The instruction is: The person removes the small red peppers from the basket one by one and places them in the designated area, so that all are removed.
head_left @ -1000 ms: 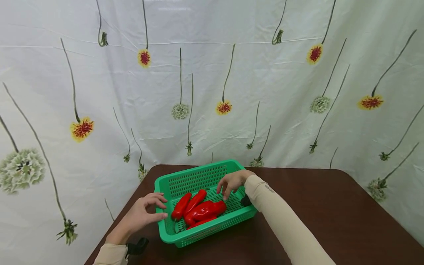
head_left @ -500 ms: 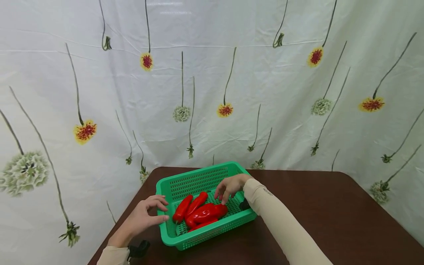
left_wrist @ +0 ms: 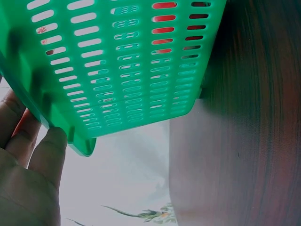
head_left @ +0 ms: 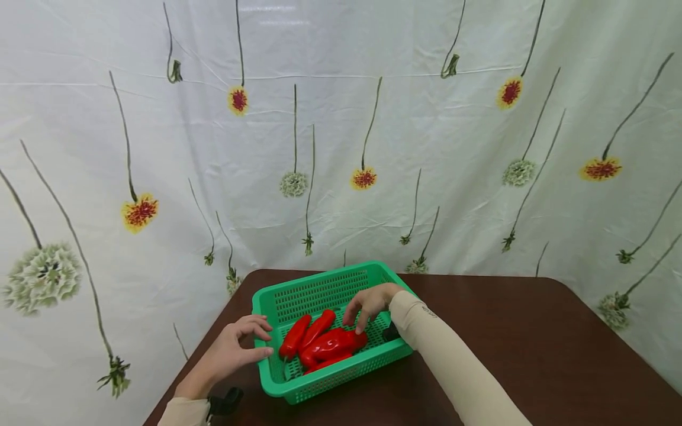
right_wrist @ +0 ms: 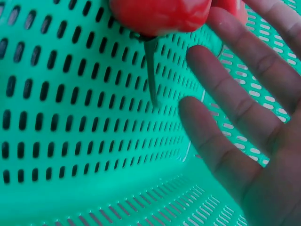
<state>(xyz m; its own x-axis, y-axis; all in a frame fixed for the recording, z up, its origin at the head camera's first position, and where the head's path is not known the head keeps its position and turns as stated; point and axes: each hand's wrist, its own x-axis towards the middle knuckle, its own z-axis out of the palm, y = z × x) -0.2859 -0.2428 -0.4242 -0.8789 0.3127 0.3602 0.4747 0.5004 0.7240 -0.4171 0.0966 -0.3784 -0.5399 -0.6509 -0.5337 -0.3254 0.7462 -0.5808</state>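
Note:
A green plastic basket (head_left: 290, 395) holds several glossy red peppers. Two slim ones, a left pepper (head_left: 295, 337) and its neighbour (head_left: 318, 329), lie behind a bulky, lumpy pepper (head_left: 331, 344); another pepper (head_left: 327, 362) shows along the front wall. My left hand (head_left: 229, 352) is at the basket's left end, thumb and fingers apart, its fingertips (left_wrist: 57, 136) touching the rim from outside. Inside the basket my right hand (head_left: 373, 300) hovers with loosely bent, spread fingers, thumb tip close over the bulky pepper's right end. A red pepper (right_wrist: 162, 14) with a green stem (right_wrist: 151, 70) sits beside those fingers, ungripped.
The basket stands on a dark brown table (head_left: 490, 331), toward its left side. Behind hangs a pale curtain (head_left: 341, 207) printed with flowers. A black wrist camera (head_left: 225, 402) is strapped to the left wrist, another black camera (head_left: 391, 332) to the right one.
My right hand has dropped slightly and shifted left toward the bulky pepper. The left hand stays at the rim. The whole head view has shifted a little; peppers and basket keep their arrangement.

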